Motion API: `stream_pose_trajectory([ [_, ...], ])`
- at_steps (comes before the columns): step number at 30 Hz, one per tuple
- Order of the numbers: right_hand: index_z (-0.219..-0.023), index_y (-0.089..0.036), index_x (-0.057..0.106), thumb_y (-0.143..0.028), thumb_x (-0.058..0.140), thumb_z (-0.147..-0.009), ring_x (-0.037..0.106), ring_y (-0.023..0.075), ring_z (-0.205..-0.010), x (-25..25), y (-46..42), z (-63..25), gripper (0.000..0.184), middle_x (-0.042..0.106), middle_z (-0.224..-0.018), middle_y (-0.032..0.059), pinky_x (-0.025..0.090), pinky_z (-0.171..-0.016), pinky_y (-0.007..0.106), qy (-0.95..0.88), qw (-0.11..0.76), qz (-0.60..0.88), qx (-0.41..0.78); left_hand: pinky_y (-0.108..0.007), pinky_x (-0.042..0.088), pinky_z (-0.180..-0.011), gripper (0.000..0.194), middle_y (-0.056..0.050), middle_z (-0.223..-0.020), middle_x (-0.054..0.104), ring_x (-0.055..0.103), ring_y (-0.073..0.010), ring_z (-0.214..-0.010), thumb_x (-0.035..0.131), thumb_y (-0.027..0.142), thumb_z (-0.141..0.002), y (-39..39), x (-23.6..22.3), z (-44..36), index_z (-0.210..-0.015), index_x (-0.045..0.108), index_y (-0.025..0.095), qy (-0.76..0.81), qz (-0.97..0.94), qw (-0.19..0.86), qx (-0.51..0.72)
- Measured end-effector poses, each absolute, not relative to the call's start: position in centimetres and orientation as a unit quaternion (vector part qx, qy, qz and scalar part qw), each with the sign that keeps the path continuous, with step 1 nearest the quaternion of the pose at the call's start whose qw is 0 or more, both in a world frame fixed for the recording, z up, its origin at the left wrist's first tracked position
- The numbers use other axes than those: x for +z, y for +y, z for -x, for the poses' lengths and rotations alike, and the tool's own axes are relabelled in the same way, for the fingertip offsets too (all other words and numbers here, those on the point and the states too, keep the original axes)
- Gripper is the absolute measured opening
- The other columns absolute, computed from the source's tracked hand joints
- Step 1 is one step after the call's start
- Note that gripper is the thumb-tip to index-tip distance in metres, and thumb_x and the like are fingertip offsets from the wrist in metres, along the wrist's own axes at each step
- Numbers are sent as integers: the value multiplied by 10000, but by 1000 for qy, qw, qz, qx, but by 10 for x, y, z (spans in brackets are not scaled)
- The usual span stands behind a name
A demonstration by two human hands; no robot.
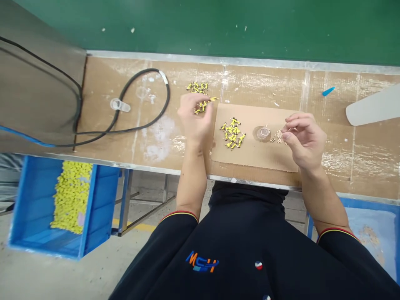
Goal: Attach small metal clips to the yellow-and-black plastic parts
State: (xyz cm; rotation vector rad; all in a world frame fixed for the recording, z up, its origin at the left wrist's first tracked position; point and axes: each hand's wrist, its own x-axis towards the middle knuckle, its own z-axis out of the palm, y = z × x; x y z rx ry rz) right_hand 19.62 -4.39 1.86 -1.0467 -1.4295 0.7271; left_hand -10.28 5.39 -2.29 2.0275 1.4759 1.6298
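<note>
My left hand [194, 116] is curled over the bench, fingers closed round several small yellow parts [203, 105]. More yellow parts [197, 87] lie just beyond it. My right hand [304, 137] hovers over the right end of a cardboard sheet [253, 156], thumb and fingers pinched next to a small heap of tiny beige pieces [278, 136]; what the pinch holds is too small to see. On the cardboard lie a pile of yellow parts [233, 133] and a small clear cup [261, 133].
A black cable [146, 121] loops across the left of the taped bench. A clear plastic piece [119, 105] lies beside it. A blue bin with yellow pieces [72, 196] stands below left, another blue bin [371, 233] below right. A blue tip [328, 91] and a grey blade [373, 109] lie far right.
</note>
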Motion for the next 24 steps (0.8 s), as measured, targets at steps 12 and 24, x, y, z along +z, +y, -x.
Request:
stream_pose_trajectory([
  [12,-909,-263,704,-331,734,-907,629,178,-724,25,-34,-228,74,678,-892,35,529,-630,354,-649,502,552,146,-466,480,-1090,157,-71,-1071,735,652,-274,-1123,663,155,-841,73,-38,140,-989,682,202,718,-573,87,386],
  [24,-974,-214,803,-277,688,-894,660,250,-835,20,-30,-251,154,704,-892,91,521,-805,398,-809,127,524,235,-486,448,-1190,411,-83,-1310,691,604,-282,-1275,617,344,-867,38,3,103,-1247,725,230,420,-840,286,190],
])
